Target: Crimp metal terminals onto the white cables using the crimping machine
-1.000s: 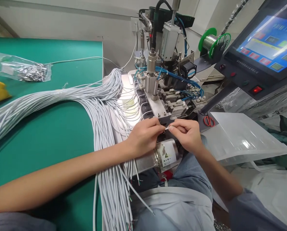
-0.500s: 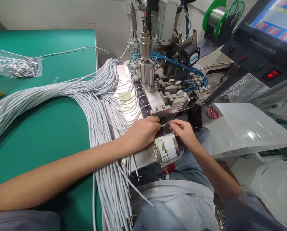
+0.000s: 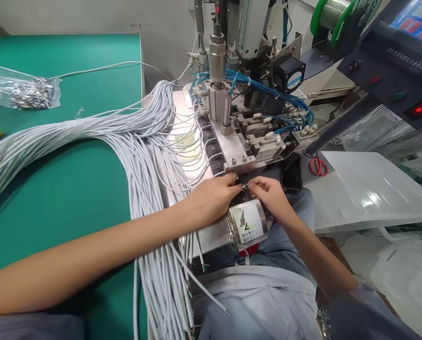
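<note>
My left hand (image 3: 216, 196) pinches the end of a white cable at the front of the machine, just below its metal plate (image 3: 236, 156). Close to its fingertips, my right hand (image 3: 267, 191) is closed on a small metal piece (image 3: 245, 186) at the cable's end; the piece is too small to make out fully. A large bundle of white cables (image 3: 125, 160) lies to the left and passes under my left forearm. Several cables curve into the machine's black blocks (image 3: 214, 150). Below my hands is a metal cover with a white label (image 3: 249, 222).
A green mat (image 3: 55, 189) covers the left table, with a bag of metal parts (image 3: 33, 93) on it. Red-handled scissors (image 3: 318, 166) lie right of the machine, near a white tray (image 3: 370, 189). A control panel (image 3: 391, 71) and a solder spool (image 3: 334, 14) stand at upper right.
The view has shifted slightly. My two hands have come closer together, and the gap between their fingertips at the small metal piece is narrower.
</note>
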The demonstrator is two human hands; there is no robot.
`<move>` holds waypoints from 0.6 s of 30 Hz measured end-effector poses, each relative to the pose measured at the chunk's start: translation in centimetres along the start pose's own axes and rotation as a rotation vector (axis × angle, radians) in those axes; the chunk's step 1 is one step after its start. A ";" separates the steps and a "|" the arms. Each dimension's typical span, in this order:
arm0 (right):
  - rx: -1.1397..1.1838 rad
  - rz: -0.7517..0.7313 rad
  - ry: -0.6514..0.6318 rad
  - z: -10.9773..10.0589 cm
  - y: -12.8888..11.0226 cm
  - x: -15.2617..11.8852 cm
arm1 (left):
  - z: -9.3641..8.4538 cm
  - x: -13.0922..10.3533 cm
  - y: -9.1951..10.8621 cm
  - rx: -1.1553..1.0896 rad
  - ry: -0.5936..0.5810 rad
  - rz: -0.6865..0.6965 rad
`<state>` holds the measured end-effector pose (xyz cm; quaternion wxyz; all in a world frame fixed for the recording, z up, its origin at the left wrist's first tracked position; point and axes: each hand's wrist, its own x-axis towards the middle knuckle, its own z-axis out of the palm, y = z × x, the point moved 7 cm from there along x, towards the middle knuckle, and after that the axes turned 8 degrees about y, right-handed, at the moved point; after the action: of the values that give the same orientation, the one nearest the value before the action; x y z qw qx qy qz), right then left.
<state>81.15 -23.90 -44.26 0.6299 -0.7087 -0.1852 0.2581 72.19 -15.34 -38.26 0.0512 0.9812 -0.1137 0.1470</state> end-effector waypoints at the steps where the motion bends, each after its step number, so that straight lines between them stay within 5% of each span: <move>1: -0.002 0.010 -0.008 0.0 0.1 0.0 | 0.0 0.0 0.1 0.021 -0.010 0.025; 10: -0.027 0.006 0.031 -0.2 0.0 0.4 | -0.1 0.2 1.5 0.204 -0.195 0.198; 18: -0.057 -0.008 0.003 0.2 -0.2 0.7 | 0.0 0.2 1.9 0.238 -0.157 0.252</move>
<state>81.61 -23.33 -44.21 0.6108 -0.7261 -0.1943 0.2489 71.94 -17.20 -38.11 -0.0928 0.9668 -0.2212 0.0876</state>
